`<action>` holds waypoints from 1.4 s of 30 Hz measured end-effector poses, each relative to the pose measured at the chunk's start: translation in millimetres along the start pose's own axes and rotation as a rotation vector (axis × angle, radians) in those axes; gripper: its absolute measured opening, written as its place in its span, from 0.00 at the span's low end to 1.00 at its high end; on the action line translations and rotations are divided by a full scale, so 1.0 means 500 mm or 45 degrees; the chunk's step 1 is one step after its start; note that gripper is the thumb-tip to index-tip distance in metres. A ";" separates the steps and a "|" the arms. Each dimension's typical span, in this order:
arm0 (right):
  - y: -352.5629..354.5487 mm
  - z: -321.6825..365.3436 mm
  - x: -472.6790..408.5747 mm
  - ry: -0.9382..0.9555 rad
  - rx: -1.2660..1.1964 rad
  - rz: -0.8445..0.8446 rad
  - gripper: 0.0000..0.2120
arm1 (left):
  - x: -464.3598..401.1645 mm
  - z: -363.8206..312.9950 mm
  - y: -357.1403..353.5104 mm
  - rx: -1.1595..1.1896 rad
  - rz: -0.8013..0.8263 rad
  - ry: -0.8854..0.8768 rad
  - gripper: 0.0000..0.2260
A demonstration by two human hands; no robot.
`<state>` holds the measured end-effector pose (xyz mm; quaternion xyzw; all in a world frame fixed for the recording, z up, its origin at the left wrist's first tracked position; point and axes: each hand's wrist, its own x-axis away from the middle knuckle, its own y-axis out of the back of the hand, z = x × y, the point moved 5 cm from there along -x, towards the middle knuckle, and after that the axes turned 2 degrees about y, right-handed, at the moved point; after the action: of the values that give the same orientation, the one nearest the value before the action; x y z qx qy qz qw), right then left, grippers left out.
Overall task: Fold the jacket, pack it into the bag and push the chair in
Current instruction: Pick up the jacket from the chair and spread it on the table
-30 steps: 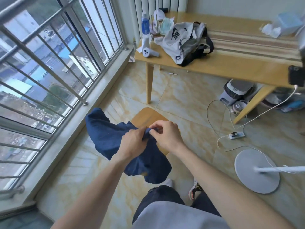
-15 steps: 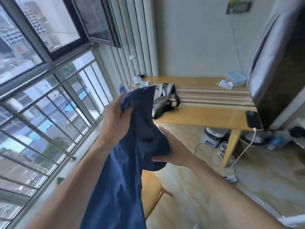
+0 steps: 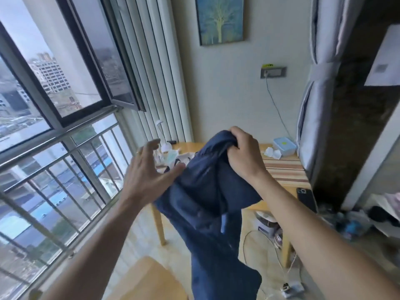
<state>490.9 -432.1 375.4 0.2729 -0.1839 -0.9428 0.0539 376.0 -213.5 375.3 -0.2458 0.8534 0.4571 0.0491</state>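
Observation:
The dark blue jacket (image 3: 207,204) hangs in the air in front of me, its lower part trailing down toward the floor. My right hand (image 3: 242,152) is clenched on the jacket's top edge. My left hand (image 3: 149,172) is spread with fingers apart at the jacket's left side, its thumb touching the fabric. Behind the jacket, a small part of the grey and white bag (image 3: 173,163) shows on the wooden table (image 3: 279,204). The wooden chair seat (image 3: 149,280) is at the bottom, below my arms.
A window with metal railing (image 3: 54,169) runs along the left. On the table sit a striped mat (image 3: 283,169), a tissue box (image 3: 284,146) and a dark phone (image 3: 306,199). Cables and a small appliance (image 3: 267,224) lie on the floor under the table.
My head has tilted up. The right hand has moved from under the jacket to gripping its top; the left hand has let go and spread open beside it.

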 end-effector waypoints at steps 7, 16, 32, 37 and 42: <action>0.041 0.115 -0.028 0.206 0.104 0.226 0.14 | -0.033 -0.180 -0.191 0.714 0.332 0.121 0.18; 0.213 -0.113 0.023 -0.121 0.289 0.264 0.50 | -0.136 -0.256 -0.156 1.454 0.359 0.221 0.18; 0.327 -0.123 -0.149 -0.267 -0.057 -0.438 0.10 | -0.286 -0.131 -0.061 0.877 0.148 0.257 0.13; 0.270 -0.036 -0.163 -0.219 0.113 -0.022 0.30 | -0.313 -0.121 -0.076 1.156 0.319 0.415 0.10; 0.058 -0.054 -0.136 -0.285 0.210 0.337 0.21 | -0.331 -0.145 -0.108 1.123 0.448 0.408 0.16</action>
<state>562.9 -453.9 399.2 0.1434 -0.2997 -0.9336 0.1342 555.8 -235.0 427.4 -0.1210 0.9907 0.0106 -0.0613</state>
